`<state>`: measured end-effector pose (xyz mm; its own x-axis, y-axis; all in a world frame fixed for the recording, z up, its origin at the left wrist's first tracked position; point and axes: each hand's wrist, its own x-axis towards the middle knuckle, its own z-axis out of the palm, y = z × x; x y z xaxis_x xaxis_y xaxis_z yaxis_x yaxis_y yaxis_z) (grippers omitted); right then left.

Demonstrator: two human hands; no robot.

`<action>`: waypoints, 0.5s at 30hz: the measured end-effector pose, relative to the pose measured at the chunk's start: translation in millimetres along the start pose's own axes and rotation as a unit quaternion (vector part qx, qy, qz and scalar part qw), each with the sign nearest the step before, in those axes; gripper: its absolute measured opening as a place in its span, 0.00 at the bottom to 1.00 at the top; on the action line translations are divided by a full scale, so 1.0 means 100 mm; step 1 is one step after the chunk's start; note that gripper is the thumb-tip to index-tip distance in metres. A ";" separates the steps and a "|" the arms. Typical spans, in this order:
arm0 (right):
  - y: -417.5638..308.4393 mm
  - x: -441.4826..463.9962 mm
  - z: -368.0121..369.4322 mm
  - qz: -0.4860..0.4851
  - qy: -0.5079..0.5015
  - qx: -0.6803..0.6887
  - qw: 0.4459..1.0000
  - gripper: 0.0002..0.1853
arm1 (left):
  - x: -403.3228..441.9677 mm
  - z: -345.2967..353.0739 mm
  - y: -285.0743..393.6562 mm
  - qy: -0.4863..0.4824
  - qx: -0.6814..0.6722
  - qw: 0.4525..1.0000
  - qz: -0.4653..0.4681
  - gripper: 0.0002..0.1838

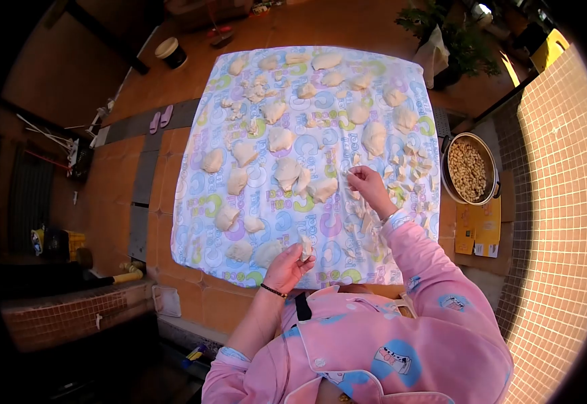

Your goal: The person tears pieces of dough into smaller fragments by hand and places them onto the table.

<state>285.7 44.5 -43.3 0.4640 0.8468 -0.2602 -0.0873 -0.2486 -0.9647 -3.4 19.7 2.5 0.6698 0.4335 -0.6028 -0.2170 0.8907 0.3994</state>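
A cloth [199, 195] printed with coloured letters lies spread in front of me, with many pale dough-like lumps [281, 139] scattered over it. Near the cloth's front edge, my left hand [290, 268] is closed around a small pale dough-like piece [305, 248], which sticks up between thumb and fingers. Over the right half of the cloth, my right hand [370, 187] is closed with its fingertips pinched together; whatever is between them is too small to make out. Small torn bits [408, 168] lie around and to the right of that hand.
A large round pot [445, 176] full of small tan pieces stands right of the cloth, beside flattened yellow cardboard [476, 225]. Further right rises a tiled wall [556, 202]. Pink slippers [161, 119] and a lidded bucket [171, 52] are on the floor at left.
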 end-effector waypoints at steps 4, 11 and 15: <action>0.20 0.68 -0.16 -0.140 0.140 -0.281 0.939 0.12 | -0.05 -0.02 0.00 0.032 0.006 0.999 0.023 0.13; 0.37 1.13 -0.06 -0.173 0.096 -0.333 0.922 0.12 | -0.04 -0.01 0.03 0.044 -0.009 0.998 0.053 0.14; 0.18 0.83 0.15 -0.300 0.099 -0.443 0.839 0.12 | -0.04 0.07 0.05 0.029 0.017 0.997 0.063 0.14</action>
<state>309.6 117.3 -83.2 0.3347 0.8719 0.3575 0.8635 -0.1318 -0.4869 -2.5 21.4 11.5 0.5958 0.5501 -0.5852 -0.2724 0.8238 0.4971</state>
